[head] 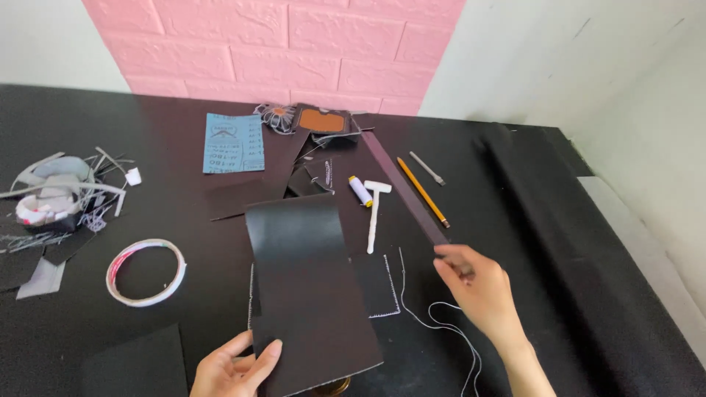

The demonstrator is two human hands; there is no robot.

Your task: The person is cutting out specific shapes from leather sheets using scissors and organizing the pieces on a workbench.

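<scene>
- The black sheet (309,287) is pinched by the left hand (234,367) at the worktop's (559,242) near edge.
- The dark strip (403,187) is gripped at its near end by the right hand (476,283), toward the right edge.

Home craft bench: we note a black table (515,220) under a pink brick-pattern wall (294,44), with leather sheets (309,287), thread spool (360,190), tape roll (145,271), sandpaper (233,142).

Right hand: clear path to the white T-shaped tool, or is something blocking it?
Probably yes. The right hand grips the long dark strip, so it is occupied, but the white T-shaped tool lies uncovered just to its left on the table.
</scene>
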